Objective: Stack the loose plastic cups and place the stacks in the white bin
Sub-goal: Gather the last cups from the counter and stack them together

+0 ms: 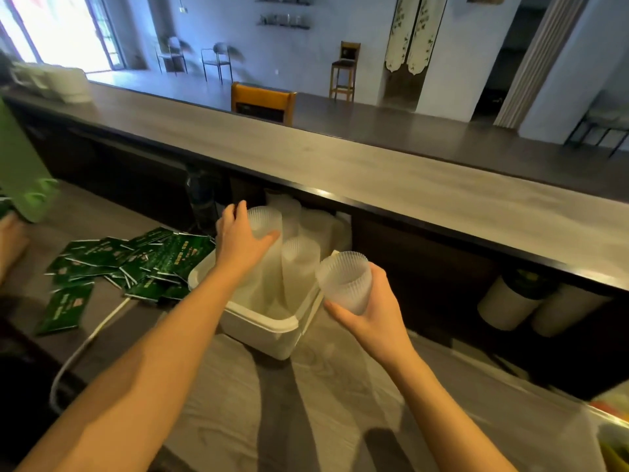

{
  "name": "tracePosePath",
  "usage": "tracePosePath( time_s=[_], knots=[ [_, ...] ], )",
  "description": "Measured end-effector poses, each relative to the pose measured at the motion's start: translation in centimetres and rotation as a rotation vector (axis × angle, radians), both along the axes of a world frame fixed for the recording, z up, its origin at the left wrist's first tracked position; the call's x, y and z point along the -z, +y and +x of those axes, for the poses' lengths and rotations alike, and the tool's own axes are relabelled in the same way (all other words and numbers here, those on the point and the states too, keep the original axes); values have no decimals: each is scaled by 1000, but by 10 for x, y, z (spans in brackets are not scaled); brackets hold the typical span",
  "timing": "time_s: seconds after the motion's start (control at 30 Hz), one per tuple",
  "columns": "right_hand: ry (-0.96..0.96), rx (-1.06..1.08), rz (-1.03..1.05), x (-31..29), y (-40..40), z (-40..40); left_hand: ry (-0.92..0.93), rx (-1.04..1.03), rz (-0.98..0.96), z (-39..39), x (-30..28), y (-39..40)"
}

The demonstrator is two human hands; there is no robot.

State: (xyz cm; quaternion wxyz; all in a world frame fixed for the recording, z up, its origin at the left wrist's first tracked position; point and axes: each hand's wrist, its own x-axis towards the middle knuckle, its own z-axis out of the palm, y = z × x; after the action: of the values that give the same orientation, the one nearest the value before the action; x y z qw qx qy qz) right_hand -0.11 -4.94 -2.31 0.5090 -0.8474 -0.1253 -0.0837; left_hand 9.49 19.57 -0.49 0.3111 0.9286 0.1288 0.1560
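While gripping cups (343, 281), hands (369, 321) apart.

cups (343, 284): translucent, ribbed, stacked | white bin (269, 330): holds upright stacks

— Both arms are bare and reach forward, the left one stretched further out than the right.

— What's the left hand (240, 241) doing?

— Back of the hand up, fingers curled over the far side of what it grips, thumb on the near side.

— The right hand (369, 315)?

— Lower and nearer the body, palm turned up, thumb across the near side, fingers wrapped behind.
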Motion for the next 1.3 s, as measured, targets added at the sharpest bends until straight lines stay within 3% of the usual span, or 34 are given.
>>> tracePosePath(
  time_s=[0.17,0.3,0.4,0.57,0.73,1.17,1.3],
  knots=[
    [6,-56,10,-1,3,22,111,41,39,18,3,7],
    [15,-86,-24,2,3,35,4,33,-67,16,3,1],
    [23,-97,-34,1,6,43,-38,36,46,13,2,0],
    [29,-80,-66,-1,15,55,-83,99,74,15,8,3],
    [28,-56,-110,-7,23,61,-120,157,266,21,3,2],
    [11,-64,-196,-21,32,60,-359,208,262,2,-22,5],
    [-1,-75,-232,-26,38,62,-473,169,177,-11,-37,6]
  ],
)
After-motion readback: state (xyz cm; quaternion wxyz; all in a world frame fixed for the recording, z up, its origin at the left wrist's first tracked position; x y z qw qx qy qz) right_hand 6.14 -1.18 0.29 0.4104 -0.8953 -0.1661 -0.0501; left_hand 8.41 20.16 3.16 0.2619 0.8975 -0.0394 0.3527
